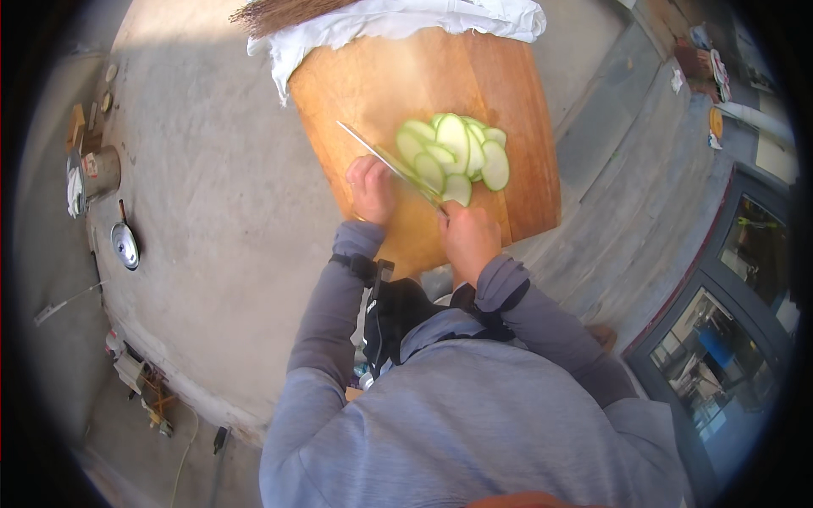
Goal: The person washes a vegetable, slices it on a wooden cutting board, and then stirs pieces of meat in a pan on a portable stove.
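A wooden cutting board [381,76] lies in front of me. On its right half sits a loose, overlapping pile of pale zucchini slices [453,144] with green rims. My right hand [472,237] is wrapped round the handle of a kitchen knife [360,139], whose blade slants up and left across the board, along the left side of the pile. My left hand [371,188] is closed just left of the blade, fingers curled close to it. Whatever those fingers hold is hidden.
White cloth [406,19] lies along the board's far edge, with a straw broom [292,13] beyond it. Far left on the concrete floor are a metal pan [124,244] and a round container [102,172]. A glass-paned door [703,347] stands at right.
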`<state>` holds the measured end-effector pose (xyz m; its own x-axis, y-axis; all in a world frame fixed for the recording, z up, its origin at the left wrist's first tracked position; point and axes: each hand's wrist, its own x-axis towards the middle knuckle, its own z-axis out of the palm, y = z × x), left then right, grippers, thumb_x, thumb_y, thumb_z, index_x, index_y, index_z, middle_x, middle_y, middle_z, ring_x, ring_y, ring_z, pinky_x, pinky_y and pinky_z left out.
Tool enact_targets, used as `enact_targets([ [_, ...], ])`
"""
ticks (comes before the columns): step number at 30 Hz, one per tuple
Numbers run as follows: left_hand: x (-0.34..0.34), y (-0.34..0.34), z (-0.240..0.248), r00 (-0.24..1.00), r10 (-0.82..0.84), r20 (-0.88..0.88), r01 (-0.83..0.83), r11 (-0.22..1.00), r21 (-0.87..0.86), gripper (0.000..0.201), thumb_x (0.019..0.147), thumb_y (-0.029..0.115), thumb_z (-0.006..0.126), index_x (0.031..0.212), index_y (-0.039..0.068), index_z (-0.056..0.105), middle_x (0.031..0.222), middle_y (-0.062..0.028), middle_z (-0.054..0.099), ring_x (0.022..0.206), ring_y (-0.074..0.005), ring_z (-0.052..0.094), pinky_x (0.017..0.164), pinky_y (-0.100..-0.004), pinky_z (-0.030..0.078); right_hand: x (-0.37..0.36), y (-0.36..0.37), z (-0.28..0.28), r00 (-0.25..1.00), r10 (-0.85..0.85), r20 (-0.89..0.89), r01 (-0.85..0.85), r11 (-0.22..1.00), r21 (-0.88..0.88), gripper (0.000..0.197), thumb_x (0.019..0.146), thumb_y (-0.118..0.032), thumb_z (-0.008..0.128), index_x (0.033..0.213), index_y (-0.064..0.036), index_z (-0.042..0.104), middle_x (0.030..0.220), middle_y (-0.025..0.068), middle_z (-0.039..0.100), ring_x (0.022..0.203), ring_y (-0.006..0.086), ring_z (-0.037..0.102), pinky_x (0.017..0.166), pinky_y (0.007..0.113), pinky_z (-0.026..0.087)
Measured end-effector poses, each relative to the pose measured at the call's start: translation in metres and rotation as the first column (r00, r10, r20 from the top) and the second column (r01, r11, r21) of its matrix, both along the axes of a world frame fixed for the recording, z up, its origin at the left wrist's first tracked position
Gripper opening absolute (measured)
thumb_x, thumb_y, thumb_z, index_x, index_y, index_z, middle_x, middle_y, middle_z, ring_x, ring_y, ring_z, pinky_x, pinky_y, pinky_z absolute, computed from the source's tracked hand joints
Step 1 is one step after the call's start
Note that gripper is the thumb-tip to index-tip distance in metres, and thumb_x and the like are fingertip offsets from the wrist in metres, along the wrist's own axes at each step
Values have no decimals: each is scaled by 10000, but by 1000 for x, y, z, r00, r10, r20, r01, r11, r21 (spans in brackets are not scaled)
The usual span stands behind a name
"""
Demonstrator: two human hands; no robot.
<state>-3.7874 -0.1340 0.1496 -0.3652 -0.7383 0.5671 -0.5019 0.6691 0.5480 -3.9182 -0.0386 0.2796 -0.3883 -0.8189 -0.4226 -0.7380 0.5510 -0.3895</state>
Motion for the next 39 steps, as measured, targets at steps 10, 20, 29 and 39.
enact_targets([
  [10,0,3,-4,999,-9,-49,12,999,51,265,745,-53,612,980,36,529,1017,-134,513,955,-314,506,833,-400,412,-12,9,5,943,-107,314,187,954,-235,164,825,-198,582,775,-43,604,662,195,589,636,391,586,575,484,449],
  [20,1,0,-7,999,-35,-35,35,999,12,338,751,-63,570,1074,9,505,1067,-160,511,957,-336,502,833,-406,407,-19,28,22,989,-47,140,64,990,-123,101,812,-176,605,865,-104,653,667,145,605,619,343,594,556,439,456],
  [29,0,2,-3,1000,13,-9,-13,1000,24,348,736,-75,569,1056,43,501,1020,-135,498,951,-314,502,813,-405,399,-12,24,21,994,-26,103,36,994,-99,96,818,-171,595,856,-100,649,668,150,605,630,346,598,560,446,459],
  [39,4,1,-2,1000,26,2,-26,997,66,258,747,-92,576,975,19,527,998,-146,524,931,-318,515,809,-388,422,13,-11,-43,982,-75,173,84,996,-43,186,843,-217,570,811,-40,614,706,199,613,669,398,593,596,476,464],
])
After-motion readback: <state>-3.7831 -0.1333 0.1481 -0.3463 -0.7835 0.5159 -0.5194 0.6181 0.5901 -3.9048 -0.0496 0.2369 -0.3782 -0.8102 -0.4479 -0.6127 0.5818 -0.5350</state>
